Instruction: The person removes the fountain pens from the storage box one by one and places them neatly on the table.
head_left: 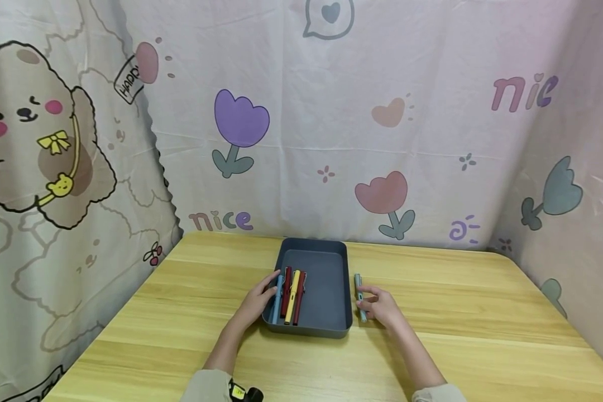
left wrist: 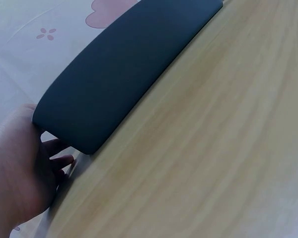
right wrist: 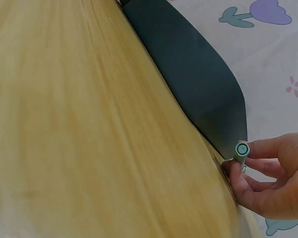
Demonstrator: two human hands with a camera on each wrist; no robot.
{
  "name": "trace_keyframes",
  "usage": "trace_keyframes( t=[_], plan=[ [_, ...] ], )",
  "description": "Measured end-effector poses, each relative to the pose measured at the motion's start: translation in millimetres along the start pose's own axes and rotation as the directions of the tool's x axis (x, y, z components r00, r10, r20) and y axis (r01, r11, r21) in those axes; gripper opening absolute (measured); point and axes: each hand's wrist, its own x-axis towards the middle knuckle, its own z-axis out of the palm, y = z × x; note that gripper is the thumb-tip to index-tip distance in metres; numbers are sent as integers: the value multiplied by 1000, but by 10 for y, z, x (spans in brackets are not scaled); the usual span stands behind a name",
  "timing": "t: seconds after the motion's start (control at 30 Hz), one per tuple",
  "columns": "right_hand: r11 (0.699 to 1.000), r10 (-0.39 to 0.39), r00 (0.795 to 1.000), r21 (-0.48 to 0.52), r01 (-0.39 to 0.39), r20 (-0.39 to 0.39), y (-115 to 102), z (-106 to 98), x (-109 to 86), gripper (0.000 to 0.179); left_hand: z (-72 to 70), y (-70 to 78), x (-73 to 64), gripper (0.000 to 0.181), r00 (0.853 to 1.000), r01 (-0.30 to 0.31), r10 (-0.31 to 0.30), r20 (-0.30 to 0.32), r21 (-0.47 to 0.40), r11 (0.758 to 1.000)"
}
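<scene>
A dark grey tray lies on the table with several capped pens along its left side. A blue pen is nearest the left wall, then a dark red pen, a yellow pen and another dark red pen. My left hand holds the tray at its left wall, fingers at the rim beside the blue pen. Just outside the right wall, my right hand pinches a light green pen between thumb and fingers. That pen points lengthwise along the tray, its round end facing the right wrist camera.
The wooden table extends on both sides of the tray. A printed curtain hangs behind it and along both sides. A small black device with a yellow label sits at the left sleeve.
</scene>
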Motion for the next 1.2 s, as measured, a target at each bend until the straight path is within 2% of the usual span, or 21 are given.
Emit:
trace_keyframes(
  t=[0.27,0.57,0.8,1.03,1.2],
  plan=[
    [1000,-5,1000,-29,5,-15,-3,-5,-13,40,6,0,5,44,1000,6,-6,1,9,1000],
    [983,-42,997,-180,31,-59,20,-11,26,39,10,-2,21,45,1000,-20,20,21,-27,999],
    [981,-55,997,-189,44,-58,37,-16,27,40,17,-7,25,45,1000,-21,22,13,-20,1000],
    [964,-157,987,-222,146,-32,63,-48,19,35,15,-27,34,45,1000,-6,7,12,-16,1000],
    [956,-150,987,-262,131,-56,56,-26,30,35,7,-23,30,45,1000,7,-7,8,-10,1000]
  ],
)
